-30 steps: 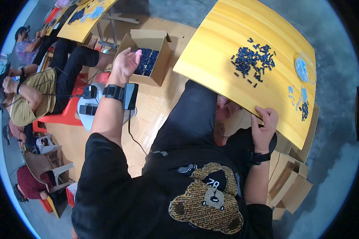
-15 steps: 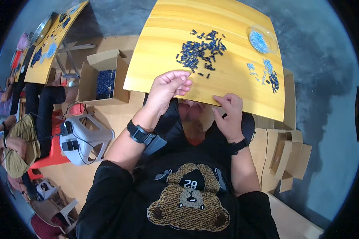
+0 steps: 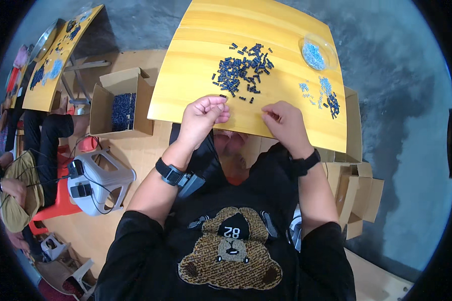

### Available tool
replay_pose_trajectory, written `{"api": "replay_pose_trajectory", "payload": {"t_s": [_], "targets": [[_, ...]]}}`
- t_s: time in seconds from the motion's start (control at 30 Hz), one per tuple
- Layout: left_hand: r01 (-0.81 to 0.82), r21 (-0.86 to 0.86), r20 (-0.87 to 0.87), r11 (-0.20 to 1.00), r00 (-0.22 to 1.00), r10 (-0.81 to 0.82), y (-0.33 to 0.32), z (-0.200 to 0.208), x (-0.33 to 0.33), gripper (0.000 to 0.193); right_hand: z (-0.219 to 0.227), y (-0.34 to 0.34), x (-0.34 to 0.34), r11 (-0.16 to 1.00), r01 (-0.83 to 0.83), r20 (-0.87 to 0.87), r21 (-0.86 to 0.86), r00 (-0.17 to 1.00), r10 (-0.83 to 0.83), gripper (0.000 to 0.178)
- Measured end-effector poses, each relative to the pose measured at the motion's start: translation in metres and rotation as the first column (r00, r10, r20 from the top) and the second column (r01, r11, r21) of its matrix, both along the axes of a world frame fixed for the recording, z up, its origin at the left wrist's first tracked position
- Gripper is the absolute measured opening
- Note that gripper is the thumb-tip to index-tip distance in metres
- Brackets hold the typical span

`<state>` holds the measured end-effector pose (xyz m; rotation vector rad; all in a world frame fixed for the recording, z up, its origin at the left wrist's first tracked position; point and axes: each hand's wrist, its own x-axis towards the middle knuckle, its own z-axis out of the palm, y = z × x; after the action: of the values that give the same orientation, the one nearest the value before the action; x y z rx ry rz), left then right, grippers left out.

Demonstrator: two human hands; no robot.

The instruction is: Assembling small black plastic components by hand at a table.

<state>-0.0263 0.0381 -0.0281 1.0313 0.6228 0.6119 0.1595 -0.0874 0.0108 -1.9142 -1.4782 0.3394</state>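
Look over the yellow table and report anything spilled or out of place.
One thing: some pale blue pieces lie loose on the table, outside the clear dish holding similar ones. Beside them, a few dark parts sit apart from the main dark pile. Whether spilled or set there, I can't tell.

White numerals [image 3: 233, 232] on bear patch [image 3: 230, 261]

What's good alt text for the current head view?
A person's curled left hand and right hand hover over the near edge of a yellow table, near piled small black pieces. Farther right sits a clear dish of tiny blue pieces; an open cardboard box stands left.
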Motion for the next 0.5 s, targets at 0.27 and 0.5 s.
{"api": "replay_pose_trajectory", "payload": {"t_s": [0.27,0.5], "targets": [[0.0,-0.005,0.021,1.0,1.0,0.0,-0.001,0.002,-0.003,0.018,-0.007,0.043,0.009,0.988,0.119,0.127,0.102,0.983,-0.131,0.011],[0.04,-0.012,0.029,0.999,0.999,-0.04,0.002,0.0,-0.003,0.017,-0.006,0.045,0.028,0.982,0.162,0.112,-0.093,0.982,-0.151,0.011]]}}
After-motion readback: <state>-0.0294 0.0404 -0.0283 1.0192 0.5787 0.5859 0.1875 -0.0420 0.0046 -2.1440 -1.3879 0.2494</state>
